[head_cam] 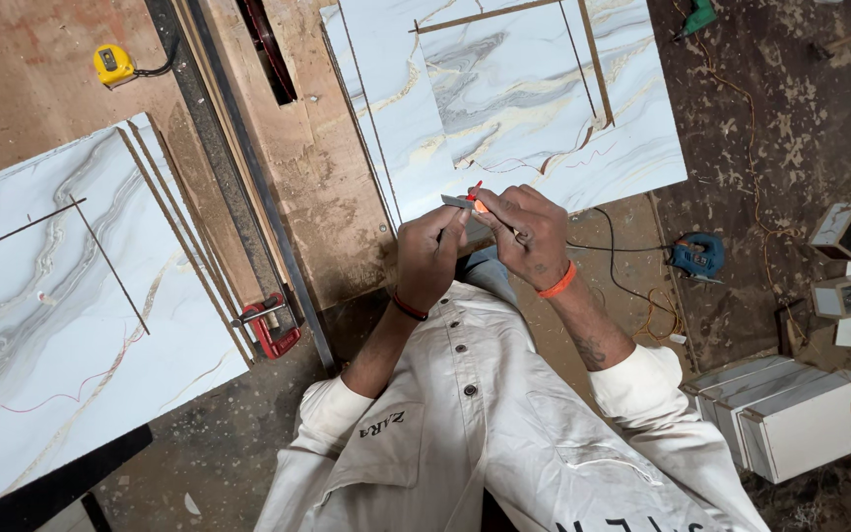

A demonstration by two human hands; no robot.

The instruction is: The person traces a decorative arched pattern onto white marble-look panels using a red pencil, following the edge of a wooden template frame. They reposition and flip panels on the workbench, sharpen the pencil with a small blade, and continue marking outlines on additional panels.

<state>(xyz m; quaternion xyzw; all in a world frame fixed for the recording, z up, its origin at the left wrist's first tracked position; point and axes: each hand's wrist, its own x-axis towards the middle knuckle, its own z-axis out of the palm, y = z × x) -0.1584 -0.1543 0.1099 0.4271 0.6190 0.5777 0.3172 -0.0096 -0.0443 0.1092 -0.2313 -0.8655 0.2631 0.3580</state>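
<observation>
A utility knife (467,200) with a red-orange body is grasped between the left hand (432,254) and right hand (531,233), both clenched on it, above the workbench edge. Marble-patterned laminate sheets (534,89) lie just beyond; a blue jigsaw (696,255) rests to the right.

1. A thin metal blade (457,201) with an orange plastic part is held between the left hand (431,258) and the right hand (529,234).
2. Glossy, smooth marble-patterned laminate is seen on the sheets (544,89).
3. The wooden workbench (322,177) is shown as rough and matt.
4. A dull metal straightedge (238,187) is laid across it.
5. The jacket (504,433) is made of pale matt cloth.
6. The floor (790,118) is dusty and coarse.
</observation>
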